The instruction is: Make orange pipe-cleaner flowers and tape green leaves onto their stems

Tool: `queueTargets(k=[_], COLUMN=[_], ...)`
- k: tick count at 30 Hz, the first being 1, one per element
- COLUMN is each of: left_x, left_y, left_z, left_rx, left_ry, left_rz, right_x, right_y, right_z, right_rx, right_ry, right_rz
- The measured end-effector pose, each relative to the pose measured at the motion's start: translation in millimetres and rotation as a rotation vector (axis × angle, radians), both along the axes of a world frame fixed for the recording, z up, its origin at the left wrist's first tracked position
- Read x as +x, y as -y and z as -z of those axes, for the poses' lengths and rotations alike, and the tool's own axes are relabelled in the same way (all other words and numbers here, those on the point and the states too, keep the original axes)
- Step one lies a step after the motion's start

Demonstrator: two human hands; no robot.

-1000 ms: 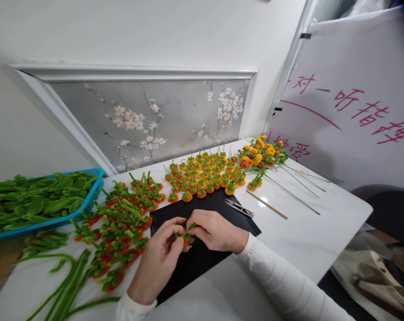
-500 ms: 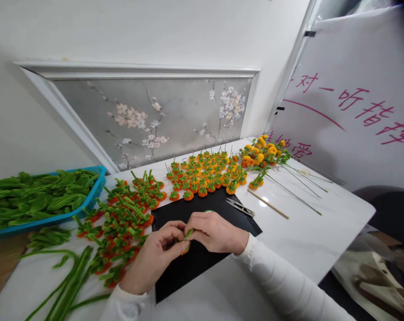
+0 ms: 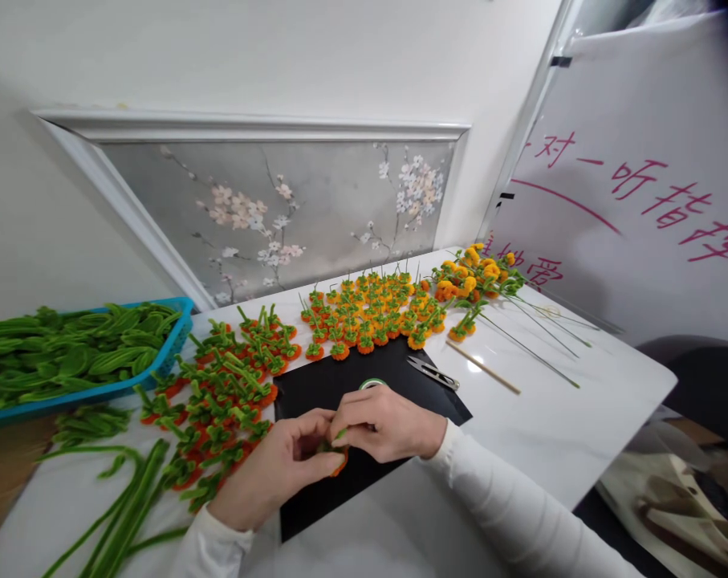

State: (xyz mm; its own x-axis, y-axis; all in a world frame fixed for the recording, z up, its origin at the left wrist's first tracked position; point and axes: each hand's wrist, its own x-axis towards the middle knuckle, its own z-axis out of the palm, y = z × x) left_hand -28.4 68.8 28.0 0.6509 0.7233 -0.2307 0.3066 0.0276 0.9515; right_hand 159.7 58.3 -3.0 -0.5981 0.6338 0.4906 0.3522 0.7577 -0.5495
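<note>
Above a black mat [image 3: 315, 502], my left hand [image 3: 282, 464] grips a small orange pipe-cleaner flower [image 3: 338, 464] between thumb and fingers. Its fuzzy green part [image 3: 340, 434] is pinched by my right hand [image 3: 380, 424], whose fingers touch those of the left. Most of the flower is hidden by my fingers. Behind my right hand, a roll of green-edged tape [image 3: 372, 384] lies partly covered. Thread snips [image 3: 433, 372] rest on the mat's upper right edge.
Rows of orange flowers with green stems [image 3: 219, 409] stand left, yellow-orange ones [image 3: 369, 309] behind. A blue basket [image 3: 186, 321] of green pieces sits far left, near long green pipe cleaners [image 3: 123, 514]. A thin stick [image 3: 484, 368] and finished-looking flowers [image 3: 475, 273] lie right.
Both hands have shifted slightly downward, and the right hand's fingers have turned around the green part. More of the orange flower and the tape roll now shows.
</note>
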Motion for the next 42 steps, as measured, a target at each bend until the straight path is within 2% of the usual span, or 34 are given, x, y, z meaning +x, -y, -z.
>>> queueTargets(k=[6,13,17,21,24,27,35,39,42], left_x=[1,-3,-2,2,3,2,-2,-3,-4], left_y=[-3,-2,-3,-2,-1,-2,-2,-1,-1], left_z=[5.6,4.0,5.4,2.0,-0.2,1.5,6.6,7.4,6.6], left_rx=[0.156,0.099,0.113,0.203,0.252,0.232,0.124,0.058,0.017], left_ry=[-0.056,-0.056,-0.057,-0.097,-0.087,-0.039,0.065,0.087,0.08], left_rz=[-0.102,-0.032,-0.007,-0.03,-0.089,-0.113,-0.085,-0.055,-0.012], right_x=[-1,1,-1,-4,-2,0,3,6,9], right_y=[0,2,2,1,1,0,1,1,2], right_z=[1.3,-4.2,-1.6,2.4,0.8,-2.4,-9.6,-12.5,-10.4], right_rx=[0.022,0.059,0.097,0.105,0.033,-0.016,-0.016,-0.044,-0.023], right_ry=[0.111,0.141,0.19,0.211,0.138,0.077,-0.027,0.007,0.057], right_rz=[0.063,0.021,0.049,0.082,0.069,0.065,0.043,-0.027,-0.029])
